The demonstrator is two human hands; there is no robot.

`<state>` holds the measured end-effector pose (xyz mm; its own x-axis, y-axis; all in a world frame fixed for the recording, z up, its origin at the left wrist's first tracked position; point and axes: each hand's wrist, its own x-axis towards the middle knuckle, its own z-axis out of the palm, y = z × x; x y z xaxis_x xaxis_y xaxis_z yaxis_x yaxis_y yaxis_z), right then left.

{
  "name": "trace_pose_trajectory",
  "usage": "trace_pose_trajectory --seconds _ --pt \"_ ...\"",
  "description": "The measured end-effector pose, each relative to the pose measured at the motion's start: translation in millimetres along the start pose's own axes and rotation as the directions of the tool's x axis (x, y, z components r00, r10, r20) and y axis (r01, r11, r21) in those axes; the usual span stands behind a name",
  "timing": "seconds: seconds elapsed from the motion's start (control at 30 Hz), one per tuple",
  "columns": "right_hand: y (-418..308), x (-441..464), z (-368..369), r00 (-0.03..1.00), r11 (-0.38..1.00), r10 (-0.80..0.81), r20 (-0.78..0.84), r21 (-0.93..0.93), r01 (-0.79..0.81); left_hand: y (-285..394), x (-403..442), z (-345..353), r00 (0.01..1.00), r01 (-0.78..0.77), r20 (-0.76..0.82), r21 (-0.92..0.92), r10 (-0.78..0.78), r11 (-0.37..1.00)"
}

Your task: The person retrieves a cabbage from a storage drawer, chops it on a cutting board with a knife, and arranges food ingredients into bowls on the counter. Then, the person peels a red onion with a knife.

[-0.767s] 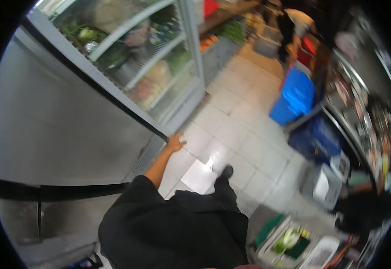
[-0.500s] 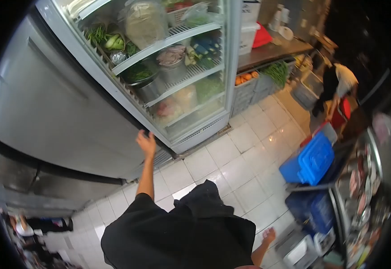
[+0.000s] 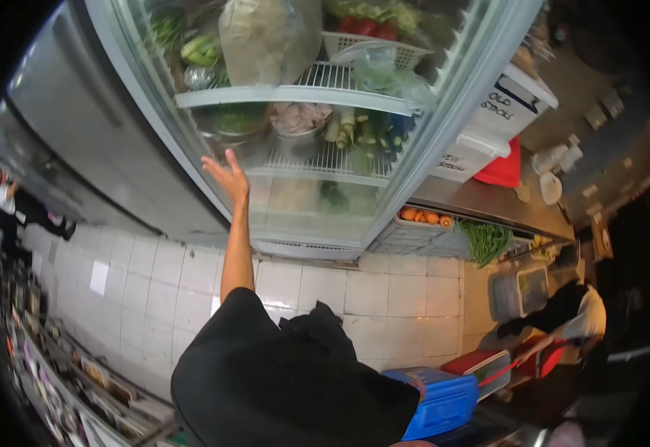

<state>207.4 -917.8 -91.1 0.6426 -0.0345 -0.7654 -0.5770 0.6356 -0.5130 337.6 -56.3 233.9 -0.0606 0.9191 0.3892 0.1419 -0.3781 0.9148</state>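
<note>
Left hand (image 3: 228,179) spread open, empty, was nearer the upright glass-fronted fridge (image 3: 306,252), by its left frame; right hand's (image 3: 418,388) grip couldn't be told.

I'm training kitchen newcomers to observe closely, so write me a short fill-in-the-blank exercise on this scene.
The left hand, its fingers spread before the fridge, holds ____. 
The upper white box is marked "____ STOCKS". 
The lidded bin by the right sleeve is coloured ____. 
The round vegetables in the crate beside the long greens are coloured ____.

Missing words: nothing; OLD; blue; orange.
</note>
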Motion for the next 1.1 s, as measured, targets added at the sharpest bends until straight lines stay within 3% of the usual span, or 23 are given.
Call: trace_pose_trajectory --seconds 0.07,0.17,0.37,0.4,0.47,0.5,0.53,0.57,0.6,0.63,0.67,0.7,0.77,0.87,0.93,1.1 --pt "-41 14 35 0.999 0.964 -0.004 -0.036 -0.266 -0.006 29 -25 13 0.999 0.033 0.003 -0.028 -0.033 0.999" --pt "-119 48 74 0.998 0.854 -0.058 0.041 -0.515 0.070 64 -67 29 0.997 0.067 0.054 -0.096 -0.062 0.993" --pt "-265 140 119 0.948 0.734 -0.057 0.314 -0.630 0.253 134 -147 76 0.986 0.025 0.169 -0.189 0.007 0.982" --pt "-276 149 123 0.935 0.560 -0.253 0.250 -0.750 0.352 145 -166 83 0.979 0.000 0.200 -0.193 0.040 0.981" --pt "-306 111 175 0.916 0.472 -0.356 0.187 -0.809 0.349 182 -203 97 0.968 0.014 0.250 -0.164 0.027 0.986" --pt "-321 129 174 0.901 0.424 -0.311 0.302 -0.805 0.416 197 -221 107 0.954 0.021 0.299 -0.154 0.026 0.988" --pt "-335 135 168 0.878 0.386 -0.273 0.393 -0.791 0.474 186 -232 123 0.932 -0.175 0.298 -0.132 0.208 0.976" --pt "-341 147 164 0.881 0.434 -0.299 0.366 -0.770 0.467 175 -242 138 0.868 -0.360 0.315 -0.136 0.385 0.923" --pt "-349 153 164 0.908 0.460 -0.302 0.290 -0.790 0.406 176 -255 145 0.849 -0.378 0.368 -0.080 0.379 0.922" --pt "-364 172 147 0.909 0.401 -0.234 0.345 -0.817 0.413 174 -261 151 0.827 -0.397 0.420 -0.031 0.372 0.917" --pt "-364 165 151 0.883 0.485 -0.332 0.333 -0.742 0.462 176 -262 154 0.829 -0.238 0.498 -0.099 0.255 0.966" --pt "-371 174 151 0.881 0.488 -0.331 0.338 -0.738 0.467 185 -270 152 0.829 -0.138 0.539 -0.066 0.152 0.988" --pt "-377 173 140 0.893 0.509 -0.326 0.309 -0.739 0.442 199 -286 152 0.816 0.150 0.577 -0.165 -0.027 0.975" --pt "-388 173 142 0.921 0.515 -0.288 0.263 -0.768 0.380 194 -285 150 0.741 0.195 0.664 -0.062 -0.105 0.979" --pt "-382 194 120 0.935 0.470 -0.200 0.294 -0.808 0.355 198 -287 159 0.775 0.220 0.606 0.007 -0.179 0.975" --pt "-373 195 127 0.963 0.457 -0.142 0.229 -0.848 0.268 196 -294 165 0.823 0.156 0.545 0.053 -0.159 0.986"
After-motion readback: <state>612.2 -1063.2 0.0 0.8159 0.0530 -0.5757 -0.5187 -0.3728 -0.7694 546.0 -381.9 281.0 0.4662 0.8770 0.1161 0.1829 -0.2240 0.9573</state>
